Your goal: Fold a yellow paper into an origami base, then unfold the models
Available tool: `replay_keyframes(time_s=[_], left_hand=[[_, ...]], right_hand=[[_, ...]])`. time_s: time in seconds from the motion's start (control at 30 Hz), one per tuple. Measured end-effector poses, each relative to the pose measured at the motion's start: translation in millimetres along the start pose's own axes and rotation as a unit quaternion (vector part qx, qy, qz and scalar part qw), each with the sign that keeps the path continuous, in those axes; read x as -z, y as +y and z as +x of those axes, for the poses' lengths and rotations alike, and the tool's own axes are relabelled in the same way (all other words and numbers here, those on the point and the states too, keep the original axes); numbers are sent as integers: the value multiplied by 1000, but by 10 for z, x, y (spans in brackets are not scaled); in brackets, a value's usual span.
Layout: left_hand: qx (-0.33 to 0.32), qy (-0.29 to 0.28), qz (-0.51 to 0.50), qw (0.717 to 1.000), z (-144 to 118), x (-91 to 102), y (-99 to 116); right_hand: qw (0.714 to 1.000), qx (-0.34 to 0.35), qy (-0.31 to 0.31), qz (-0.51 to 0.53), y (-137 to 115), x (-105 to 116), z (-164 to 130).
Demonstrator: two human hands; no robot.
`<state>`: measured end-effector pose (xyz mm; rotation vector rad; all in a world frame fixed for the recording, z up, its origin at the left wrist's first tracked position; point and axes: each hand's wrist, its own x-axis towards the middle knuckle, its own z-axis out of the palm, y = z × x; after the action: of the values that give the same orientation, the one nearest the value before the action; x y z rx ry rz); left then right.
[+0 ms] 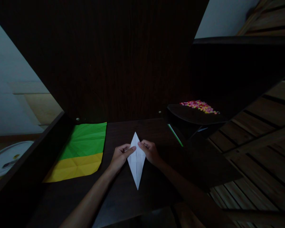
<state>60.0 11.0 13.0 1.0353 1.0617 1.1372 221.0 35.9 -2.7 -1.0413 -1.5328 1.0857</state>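
Note:
Between my two hands is a white sheet of folded paper (137,161), shaped like a long narrow diamond with a crease or seam down its middle. One tip points away from me, the other towards me. My left hand (122,152) grips its left edge, thumb on top and fingers curled behind. On the opposite edge, my right hand (149,150) pinches it the same way, its thumb close to the centre line. Both sets of fingers are partly hidden under the paper.
Left on the dark desk (123,202) lie creased green paper (85,139) and yellow paper (76,166). A thin green-and-white strip (175,135) lies right. Small colourful pieces (200,106) are heaped on a corner shelf (187,113). A dark panel (123,63) rises behind.

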Motion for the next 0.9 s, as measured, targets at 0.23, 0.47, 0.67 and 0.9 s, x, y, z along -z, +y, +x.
replay_keyframes(time_s=[0.23,0.47,0.67,0.9], left_hand=[[11,-13,-35,999,16,1,-43],[3,5,-43,999,16,-3,-31],[-14,28,-63,998,33,16,-34],[-77,71,-26,994,80,30,-104]], right_hand=[[1000,8,2,2,11,-12,11],[1000,-1,8,24,4,-22,10],[991,-69,-36,110,50,-18,3],[979,-48,-115,160,82,-33,-5]])
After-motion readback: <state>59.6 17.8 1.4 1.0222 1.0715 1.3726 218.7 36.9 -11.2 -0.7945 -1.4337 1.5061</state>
